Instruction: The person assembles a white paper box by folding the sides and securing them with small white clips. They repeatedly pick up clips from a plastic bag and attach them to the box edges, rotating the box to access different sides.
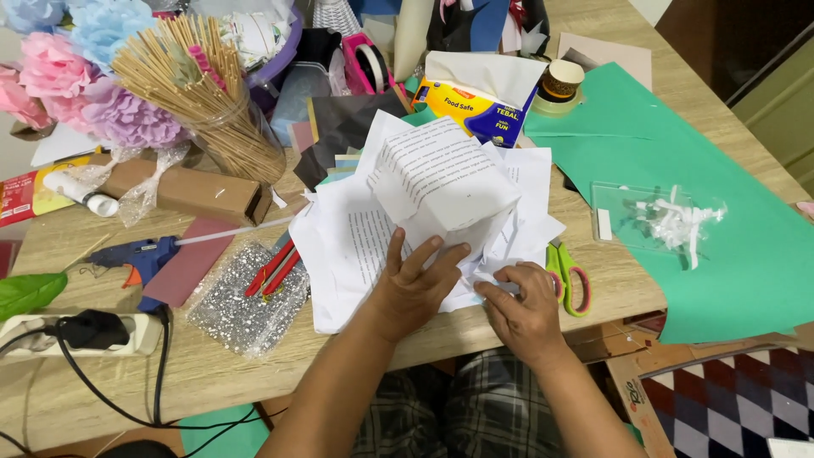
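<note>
Left hand [415, 284] flat on printed paper box [441, 182]; right hand [526, 309] pinching flap.

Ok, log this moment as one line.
left hand: flat on printed paper box | right hand: pinching paper edge | scissors: beside right hand

bright, even light; sharp focus

Both bare forearms reach up from the lower edge; the left hand [415, 284] lies palm down, fingers spread flat. The right hand [526, 304] sits just beside it, fingers curled and pinching.
</note>
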